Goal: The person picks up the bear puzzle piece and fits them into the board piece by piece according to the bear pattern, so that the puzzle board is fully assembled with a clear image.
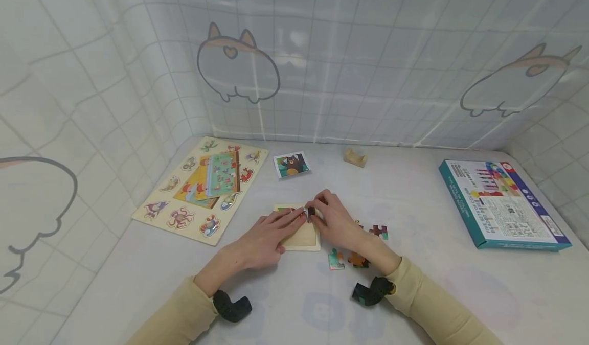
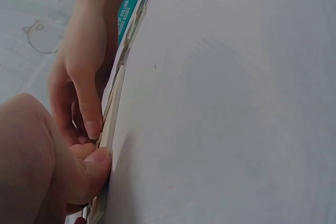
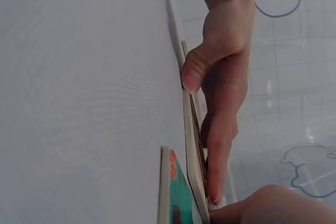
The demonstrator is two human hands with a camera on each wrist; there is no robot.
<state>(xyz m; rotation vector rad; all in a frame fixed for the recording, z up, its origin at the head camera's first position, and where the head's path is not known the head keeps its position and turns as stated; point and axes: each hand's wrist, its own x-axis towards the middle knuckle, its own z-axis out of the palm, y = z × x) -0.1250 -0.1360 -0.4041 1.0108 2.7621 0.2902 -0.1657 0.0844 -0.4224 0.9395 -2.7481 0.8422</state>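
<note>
White table surface point(image 1: 442, 283), walled in by gridded curtains printed with cartoon animals, carries a small wooden puzzle tray point(image 1: 303, 238) under both hands. Left hand point(image 1: 267, 237) lies flat on the tray with fingers straight, while right hand point(image 1: 333, 221) curls its fingertips to pinch a dark puzzle piece point(image 1: 310, 211) at the tray's far edge, touching the left fingertips. Loose puzzle pieces point(image 1: 342, 259) lie just beside the right wrist; a bear picture card point(image 1: 291, 164) sits beyond the fingertips, a teal box point(image 1: 501, 204) well apart.
</note>
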